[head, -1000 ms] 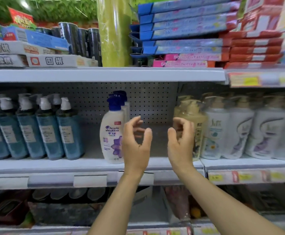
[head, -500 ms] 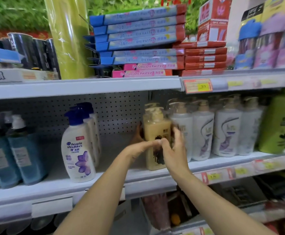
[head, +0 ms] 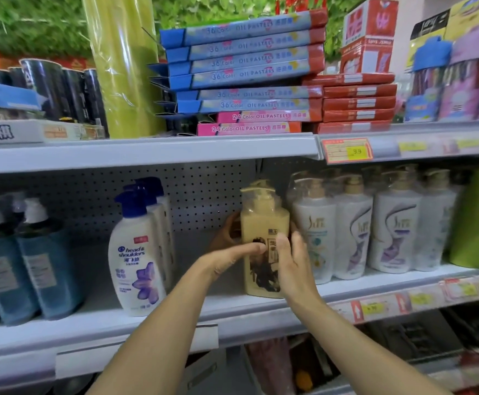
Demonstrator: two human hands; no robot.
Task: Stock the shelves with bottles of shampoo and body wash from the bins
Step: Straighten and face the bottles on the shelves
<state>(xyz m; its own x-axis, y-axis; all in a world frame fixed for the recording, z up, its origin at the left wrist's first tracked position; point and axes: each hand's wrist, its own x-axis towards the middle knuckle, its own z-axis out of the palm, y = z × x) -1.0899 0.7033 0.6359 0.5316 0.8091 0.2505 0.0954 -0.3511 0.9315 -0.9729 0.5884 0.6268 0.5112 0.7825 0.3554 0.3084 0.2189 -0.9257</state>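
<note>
A cream-yellow pump bottle (head: pixel 264 223) with a dark label stands upright on the middle shelf (head: pixel 232 312). My left hand (head: pixel 229 252) wraps round its left side, fingers behind and thumb across the front. My right hand (head: pixel 292 260) grips its right side, squeezed against a row of white pump bottles (head: pixel 355 229). To the left a white Head & Shoulders bottle (head: pixel 137 260) with a blue pump fronts a short row. Between it and the yellow bottle lies a bare stretch of shelf.
Blue pump bottles (head: pixel 33 269) fill the shelf's left end, and a green bottle (head: pixel 477 220) stands at far right. The upper shelf (head: pixel 147 151) carries stacked oil pastel boxes (head: pixel 247 69), a yellow-green roll (head: pixel 121 67) and black cans. A lower shelf holds dark, blurred goods.
Both hands went from hovering empty over the shelf gap to clasping the yellow bottle. The view has swung right and closer.
</note>
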